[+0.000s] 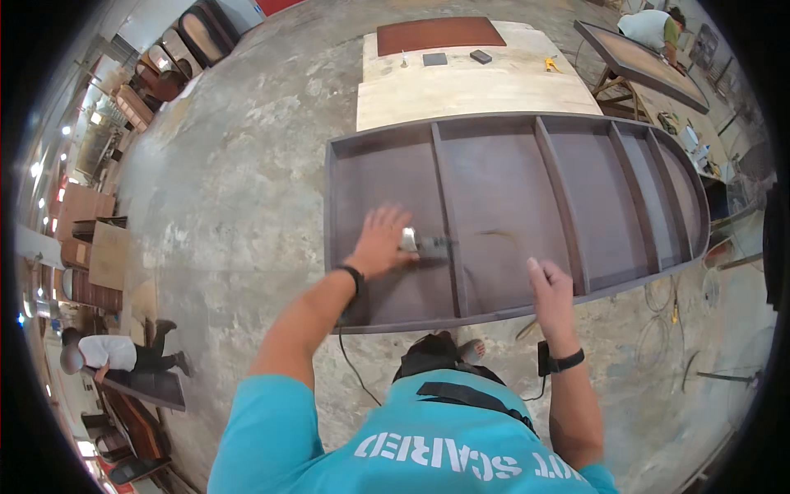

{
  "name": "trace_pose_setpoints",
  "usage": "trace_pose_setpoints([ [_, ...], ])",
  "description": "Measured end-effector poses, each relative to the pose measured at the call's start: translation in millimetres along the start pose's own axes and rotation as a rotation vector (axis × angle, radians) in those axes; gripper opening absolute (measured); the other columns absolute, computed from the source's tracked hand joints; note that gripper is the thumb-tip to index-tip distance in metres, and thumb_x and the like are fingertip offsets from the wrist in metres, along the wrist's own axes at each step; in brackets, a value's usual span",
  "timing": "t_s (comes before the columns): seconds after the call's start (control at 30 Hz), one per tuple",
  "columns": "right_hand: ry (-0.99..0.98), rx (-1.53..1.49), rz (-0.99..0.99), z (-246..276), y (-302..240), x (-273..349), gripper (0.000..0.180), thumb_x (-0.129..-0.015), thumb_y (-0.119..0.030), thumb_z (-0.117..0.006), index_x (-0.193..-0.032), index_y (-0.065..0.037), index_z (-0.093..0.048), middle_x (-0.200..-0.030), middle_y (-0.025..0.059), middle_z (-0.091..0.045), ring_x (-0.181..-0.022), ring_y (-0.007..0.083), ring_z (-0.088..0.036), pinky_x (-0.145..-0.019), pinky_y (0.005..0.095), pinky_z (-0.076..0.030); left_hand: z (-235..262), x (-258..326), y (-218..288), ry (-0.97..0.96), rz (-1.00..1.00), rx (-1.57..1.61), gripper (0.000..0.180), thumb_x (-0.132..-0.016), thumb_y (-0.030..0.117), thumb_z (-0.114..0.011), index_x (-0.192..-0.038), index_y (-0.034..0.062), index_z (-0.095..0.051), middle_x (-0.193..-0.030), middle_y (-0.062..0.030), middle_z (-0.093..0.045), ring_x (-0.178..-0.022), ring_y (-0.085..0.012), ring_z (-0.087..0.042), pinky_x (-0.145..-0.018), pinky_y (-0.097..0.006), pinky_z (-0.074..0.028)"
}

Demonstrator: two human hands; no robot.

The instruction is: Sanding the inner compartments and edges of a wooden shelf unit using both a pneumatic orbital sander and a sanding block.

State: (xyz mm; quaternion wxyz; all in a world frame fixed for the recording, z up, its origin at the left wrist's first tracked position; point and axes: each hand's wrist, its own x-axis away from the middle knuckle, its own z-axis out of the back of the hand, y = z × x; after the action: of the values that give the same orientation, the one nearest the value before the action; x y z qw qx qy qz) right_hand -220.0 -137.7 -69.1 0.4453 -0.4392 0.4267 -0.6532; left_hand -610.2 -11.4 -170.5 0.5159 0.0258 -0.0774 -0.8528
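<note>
Before me lies a long dark brown wooden shelf unit, rounded at its right end and split by several crosswise dividers. My left hand is over its leftmost compartment. Its fingers and thumb curve around a small silver-and-dark object whose kind is unclear; the object's dark part reaches toward the first divider. Closer to the front edge, my right hand is closed in a pinch over the second compartment. Whatever it holds is too blurred to name. A thin brownish streak shows up and left of its fingertips.
Beyond the unit stands a pale board table with a reddish-brown panel, a grey pad and a dark block. One person bends over a panel at far right; another is at left. Cables lie at right.
</note>
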Motion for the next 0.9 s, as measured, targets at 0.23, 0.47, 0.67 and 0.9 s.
trace_pose_setpoints([
  [0.23, -0.205, 0.449, 0.023, 0, 41, 43, 0.052, -0.113, -0.036, -0.074, -0.083, 0.004, -0.064, -0.068, 0.0173, -0.054, -0.066, 0.0207, -0.049, -0.065, 0.0436, -0.045, 28, -65, -62, -0.140, 0.194, -0.017, 0.081, -0.086, 0.043, -0.097, -0.149, 0.0095, -0.058, -0.150, -0.0203, -0.058, -0.141, -0.0447, -0.058, -0.108, -0.062, -0.057],
  [0.47, -0.067, 0.557, -0.141, 26, 42, 25, 0.047, -0.110, -0.046, -0.077, -0.109, 0.002, -0.077, -0.083, 0.0200, -0.078, -0.085, 0.0379, -0.081, -0.080, 0.0468, -0.061, 0, -13, 1, -0.143, -0.186, -0.062, 0.058, -0.090, 0.022, -0.087, -0.139, 0.0082, -0.060, -0.130, -0.0186, -0.062, -0.113, -0.0410, -0.070, -0.087, -0.053, -0.066],
  [0.67, -0.269, 0.556, 0.272, -21, 22, 9, 0.080, -0.094, -0.039, -0.094, -0.156, -0.001, -0.060, -0.153, 0.0264, -0.065, -0.139, 0.0448, -0.066, -0.117, 0.0498, -0.055, 58, -15, 56, -0.182, -0.250, 0.155, 0.055, -0.088, 0.023, -0.087, -0.136, 0.0131, -0.063, -0.130, -0.0139, -0.064, -0.117, -0.0387, -0.071, -0.088, -0.050, -0.067],
  [0.9, -0.316, 0.534, 0.502, -35, 21, -49, 0.122, -0.081, -0.012, -0.098, -0.177, 0.002, -0.024, -0.166, 0.0272, -0.048, -0.151, 0.0512, -0.052, -0.121, 0.0533, -0.051, 41, -66, 167, 0.062, -0.389, 0.287, 0.047, -0.085, 0.009, -0.081, -0.128, 0.0018, -0.063, -0.130, -0.0185, -0.065, -0.124, -0.0407, -0.068, -0.099, -0.052, -0.062],
])
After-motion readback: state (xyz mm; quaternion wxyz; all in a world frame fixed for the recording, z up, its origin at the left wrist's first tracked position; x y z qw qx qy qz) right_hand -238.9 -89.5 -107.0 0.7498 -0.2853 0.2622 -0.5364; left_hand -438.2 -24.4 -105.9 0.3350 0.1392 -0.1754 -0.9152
